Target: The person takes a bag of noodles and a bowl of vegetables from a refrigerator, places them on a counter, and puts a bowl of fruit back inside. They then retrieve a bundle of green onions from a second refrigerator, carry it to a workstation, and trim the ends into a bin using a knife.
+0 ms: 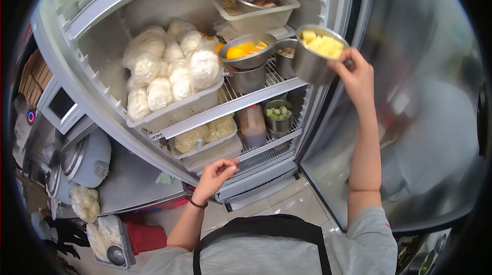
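My right hand [353, 74] grips the rim of a steel container [313, 65] filled with yellow chunks [323, 44], held at the right side of an open fridge's upper shelf. My left hand [218, 176] is in front of the lower shelves, touching nothing, fingers curled with thumb and index near each other. Left of the held container are a smaller steel pot [285, 60] and a steel bowl [248, 60] with orange pieces, set on another pot [248, 79]. Wrapped white bundles [177, 78] fill a white basket [179, 108] on the same shelf.
The glass door [410, 121] stands open at right. Below are a pot of green pieces [279, 121], a tall container [252, 126] and a tray of noodles [205, 142]. A counter [133, 172] with a rice cooker [89, 160] is at left, a red bin [147, 236] beneath.
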`<state>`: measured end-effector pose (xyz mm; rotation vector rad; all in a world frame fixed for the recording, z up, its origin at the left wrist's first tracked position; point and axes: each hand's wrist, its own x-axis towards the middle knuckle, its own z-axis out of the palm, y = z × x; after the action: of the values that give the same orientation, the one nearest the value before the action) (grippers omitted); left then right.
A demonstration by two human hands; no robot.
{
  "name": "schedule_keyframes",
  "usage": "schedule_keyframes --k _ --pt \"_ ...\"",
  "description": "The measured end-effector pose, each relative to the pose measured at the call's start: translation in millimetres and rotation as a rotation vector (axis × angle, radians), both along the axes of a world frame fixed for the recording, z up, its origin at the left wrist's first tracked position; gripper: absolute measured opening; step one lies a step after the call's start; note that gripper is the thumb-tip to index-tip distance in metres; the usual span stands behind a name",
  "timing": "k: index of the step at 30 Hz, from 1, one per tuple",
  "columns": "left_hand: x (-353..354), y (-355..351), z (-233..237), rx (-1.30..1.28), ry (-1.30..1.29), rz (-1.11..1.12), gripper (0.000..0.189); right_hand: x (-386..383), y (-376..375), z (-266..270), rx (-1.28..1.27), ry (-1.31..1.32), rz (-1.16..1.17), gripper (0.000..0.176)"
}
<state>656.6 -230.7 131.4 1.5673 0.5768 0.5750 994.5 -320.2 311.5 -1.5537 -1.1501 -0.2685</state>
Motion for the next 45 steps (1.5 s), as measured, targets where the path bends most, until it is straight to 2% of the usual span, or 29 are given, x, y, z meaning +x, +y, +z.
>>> schedule_keyframes --k 3,4,9,10,15,22,26,31,40,42,45 --pt "-16.6 -7.0 -19.0 -0.09 -0.021 0.061 0.017 19.6 55.9 3.4 0.154 -0.062 -0.062 0.027" --pt "-22.7 -8.1 -22.7 -0.105 -0.021 0.069 0.017 31.2 79.7 -8.2 0.265 0.004 0.036 0.029" --pt "-51.5 -11.7 -33.9 -0.133 -0.024 0.177 0.015 37.9 119.9 -33.0 0.145 -0.051 -0.101 0.036" --pt "-57.5 -12.0 -34.2 -0.146 -0.027 0.222 0.015 31.2 117.6 -29.9 0.11 -0.109 -0.136 0.036" --pt "-80.2 -6.8 -36.3 -0.18 -0.025 0.297 0.014 20.6 113.8 -8.5 -0.121 -0.04 -0.199 0.035" --pt "-78.6 -3.0 -38.4 -0.121 0.031 0.266 0.018 31.6 122.7 -25.4 -0.001 -0.133 -0.158 0.034" --pt "-80.3 -1.4 -48.7 -0.13 0.058 0.233 0.02 35.6 125.2 -24.8 -0.02 0.009 -0.071 0.031" --pt "-90.7 -2.8 -51.3 -0.139 0.071 0.233 0.021 36.3 125.6 -20.0 0.017 -0.031 -0.163 0.033" --pt "-96.7 4.3 -50.8 -0.142 0.054 0.268 0.021 2.3 84.9 46.1 -0.013 -0.103 -0.245 0.036" --pt "-98.1 5.9 -53.5 -0.144 0.053 0.274 0.021 -1.3 68.4 61.1 -0.059 -0.105 -0.203 0.035" --pt "-101.4 6.7 -51.6 -0.15 0.054 0.28 0.02 -0.2 48.4 82.6 0.094 -0.084 -0.022 0.027"
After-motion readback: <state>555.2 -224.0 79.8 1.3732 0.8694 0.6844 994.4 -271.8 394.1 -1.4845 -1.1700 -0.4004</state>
